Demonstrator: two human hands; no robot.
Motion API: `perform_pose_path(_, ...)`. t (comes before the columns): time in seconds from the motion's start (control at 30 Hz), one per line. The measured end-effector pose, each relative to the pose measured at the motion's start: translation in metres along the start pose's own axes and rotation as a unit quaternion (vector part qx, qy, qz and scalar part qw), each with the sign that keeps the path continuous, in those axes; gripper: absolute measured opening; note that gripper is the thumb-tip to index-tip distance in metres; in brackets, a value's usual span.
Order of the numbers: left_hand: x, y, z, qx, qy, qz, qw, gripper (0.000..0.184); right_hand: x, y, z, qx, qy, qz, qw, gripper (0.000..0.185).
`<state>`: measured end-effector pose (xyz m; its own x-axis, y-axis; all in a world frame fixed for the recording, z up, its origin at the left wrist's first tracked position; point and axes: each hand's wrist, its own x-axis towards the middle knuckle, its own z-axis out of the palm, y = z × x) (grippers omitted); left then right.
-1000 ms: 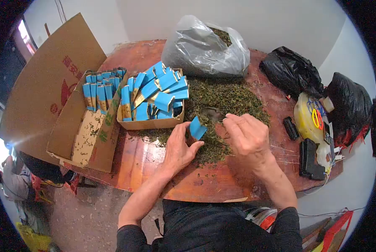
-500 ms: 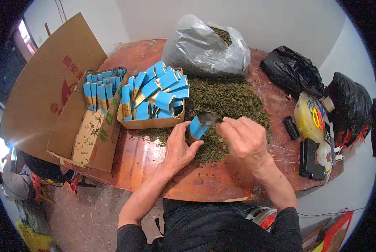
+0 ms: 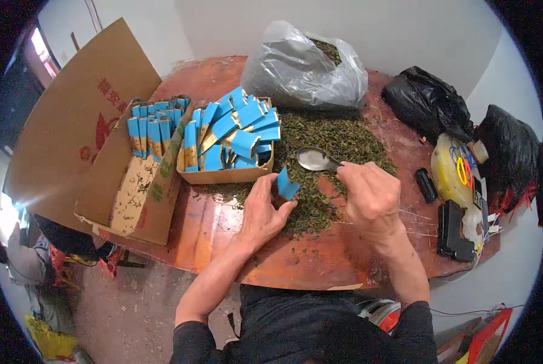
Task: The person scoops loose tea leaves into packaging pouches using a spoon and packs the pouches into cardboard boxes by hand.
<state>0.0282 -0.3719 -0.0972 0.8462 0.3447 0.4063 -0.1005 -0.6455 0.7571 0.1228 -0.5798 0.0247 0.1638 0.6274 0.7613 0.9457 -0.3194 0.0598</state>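
My left hand is closed around a small blue packet, held upright with its top end up. In my right hand is a metal spoon, gripped by its handle. The spoon's bowl is over the pile of dried tea leaves, to the right of the packet and apart from it. Just left of the packet stands a small carton heaped with blue and gold packets. The inside of the held packet is hidden from me.
A large cardboard box with more packets stands at the left. Behind the leaves sits a clear plastic bag of leaves. Black bags, a yellow container and a black device line the right side.
My right hand has drawn the spoon away from the packet's mouth, to the right and over the leaves. My left hand still grips the packet in nearly the same place.
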Motion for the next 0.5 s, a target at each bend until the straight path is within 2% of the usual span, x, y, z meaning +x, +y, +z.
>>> perform_pose_path(0.13, 0.002, -0.001, 0.000, -0.015, 0.013, 0.022, 1.000, 0.064, -0.008, -0.005, 0.008, 0.038, -0.021, -0.005, 0.999, 0.024)
perform_pose_path(0.17, 0.001, 0.001, -0.002, -0.025, -0.011, -0.017, 0.999, 0.064, -0.008, -0.004, 0.006, 0.036, -0.003, 0.001, 0.999, 0.024)
perform_pose_path(0.33, -0.007, 0.016, -0.020, 0.022, 0.050, 0.069, 0.996, 0.060, -0.016, 0.003, -0.005, 0.036, 0.066, 0.059, 0.995, 0.022)
perform_pose_path(0.5, -0.011, 0.011, -0.024, 0.023, 0.003, 0.005, 1.000, 0.064, -0.056, 0.014, 0.016, 0.055, 0.020, 0.119, 0.991, 0.013)
